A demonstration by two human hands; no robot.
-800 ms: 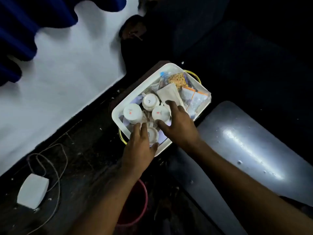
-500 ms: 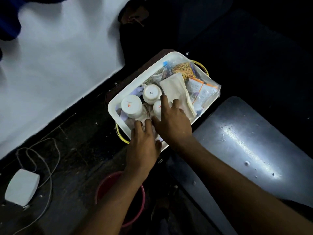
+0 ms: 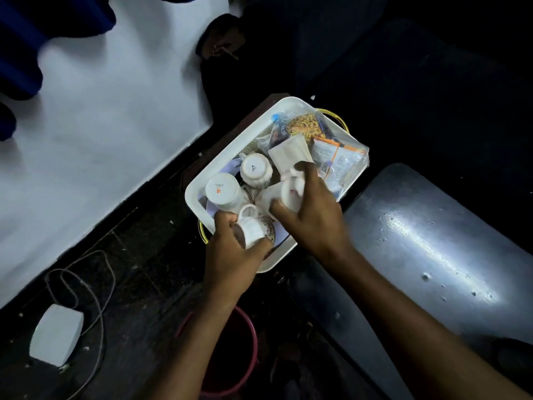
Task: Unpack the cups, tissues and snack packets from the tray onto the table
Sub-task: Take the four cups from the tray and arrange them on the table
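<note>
The tray (image 3: 230, 157) is white. The cups (image 3: 223, 193) are white too; one bears a small orange mark on its base. A snack packet (image 3: 304, 127) shows yellow-orange pieces through clear plastic; another packet (image 3: 336, 160) has orange trim. The tissues (image 3: 291, 154) are off-white. The bucket (image 3: 245, 356) is pink, the wall (image 3: 101, 111) white.

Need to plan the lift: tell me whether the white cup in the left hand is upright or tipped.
Tipped. The white cup lies on its side in the left hand, handle up, dark mouth facing the camera.
</note>
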